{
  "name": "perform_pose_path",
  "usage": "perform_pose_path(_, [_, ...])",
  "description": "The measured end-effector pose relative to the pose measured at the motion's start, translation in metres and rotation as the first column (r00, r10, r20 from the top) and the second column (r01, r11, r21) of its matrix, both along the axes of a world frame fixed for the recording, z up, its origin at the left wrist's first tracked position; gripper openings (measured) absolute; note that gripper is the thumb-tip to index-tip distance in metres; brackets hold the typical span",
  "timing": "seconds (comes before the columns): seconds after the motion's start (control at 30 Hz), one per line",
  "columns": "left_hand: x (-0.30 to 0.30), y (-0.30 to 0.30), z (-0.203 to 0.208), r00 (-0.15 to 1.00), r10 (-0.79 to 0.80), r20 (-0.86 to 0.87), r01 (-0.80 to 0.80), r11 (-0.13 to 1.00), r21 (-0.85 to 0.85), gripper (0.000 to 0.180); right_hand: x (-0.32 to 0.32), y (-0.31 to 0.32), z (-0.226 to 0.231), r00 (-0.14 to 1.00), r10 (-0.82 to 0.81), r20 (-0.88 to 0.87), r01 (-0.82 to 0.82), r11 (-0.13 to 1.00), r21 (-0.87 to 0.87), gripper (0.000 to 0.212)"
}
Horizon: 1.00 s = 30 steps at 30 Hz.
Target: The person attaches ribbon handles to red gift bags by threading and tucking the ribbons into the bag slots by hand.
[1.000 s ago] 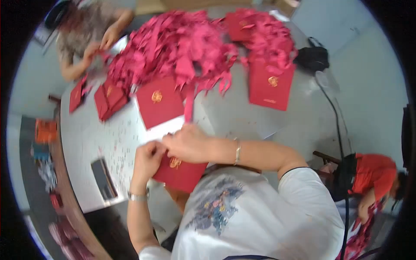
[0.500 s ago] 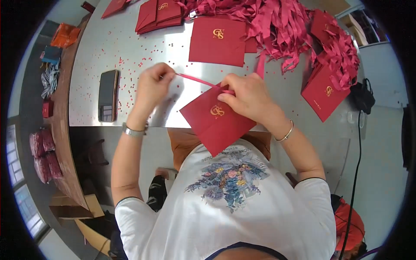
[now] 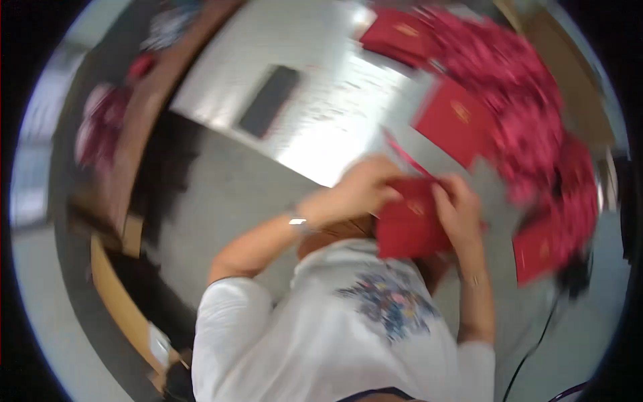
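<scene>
A flat red paper bag with a gold emblem lies between my two hands, just off the table's near edge and above my lap. My left hand pinches its upper left side, fingers closed. At its upper right, my right hand grips the bag with the thumb on its face. A thin pinkish-red ribbon rises from the bag's top edge towards the upper left, its free end over the table. The picture is smeared by motion, so the fingertips and the ribbon's fixing cannot be made out.
Another red bag lies beyond my hands, with a stack of red bags farther off. A big heap of pinkish-red ribbons fills the right side, above more red bags. A dark phone lies on the metal table.
My view has turned, so the table appears tilted. My left hand has come from the ribbon's stretched end to the bag. The ribbon is no longer pulled between my hands.
</scene>
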<state>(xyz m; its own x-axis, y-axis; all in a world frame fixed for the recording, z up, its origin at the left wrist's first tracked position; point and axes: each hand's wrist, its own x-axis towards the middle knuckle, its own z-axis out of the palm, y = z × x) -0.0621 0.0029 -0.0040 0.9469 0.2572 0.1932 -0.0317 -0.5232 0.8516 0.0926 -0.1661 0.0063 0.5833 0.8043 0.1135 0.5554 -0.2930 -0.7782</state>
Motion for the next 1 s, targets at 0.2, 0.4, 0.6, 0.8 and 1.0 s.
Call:
perform_pose_path(0.2, [-0.002, -0.012, -0.016, 0.986, 0.149, -0.079, -0.160, 0.975, -0.154, 0.023, 0.006, -0.004, -0.017, 0.996, 0.052, 0.068, -0.054, 0.998, 0.019, 0.020])
perform_pose_path(0.4, [0.009, -0.008, -0.026, 0.937, 0.344, -0.059, -0.349, 0.929, -0.121, 0.014, 0.016, -0.008, -0.018, 0.975, 0.092, -0.203, -0.055, 0.982, 0.182, 0.025])
perform_pose_path(0.6, [0.019, 0.005, -0.021, 0.932, 0.359, -0.057, -0.363, 0.921, -0.139, 0.012, 0.039, -0.041, 0.003, 0.923, 0.128, -0.362, -0.123, 0.992, 0.038, 0.037])
perform_pose_path(0.8, [0.014, 0.020, -0.008, 0.935, 0.352, -0.055, -0.351, 0.936, 0.018, 0.013, 0.042, -0.079, 0.034, 0.884, -0.006, -0.468, 0.020, 1.000, 0.023, 0.042])
perform_pose_path(1.0, [0.005, 0.031, -0.007, 0.882, 0.353, -0.313, -0.414, 0.897, -0.153, 0.016, 0.056, -0.119, 0.026, 0.842, 0.165, -0.514, 0.063, 0.916, 0.397, 0.038])
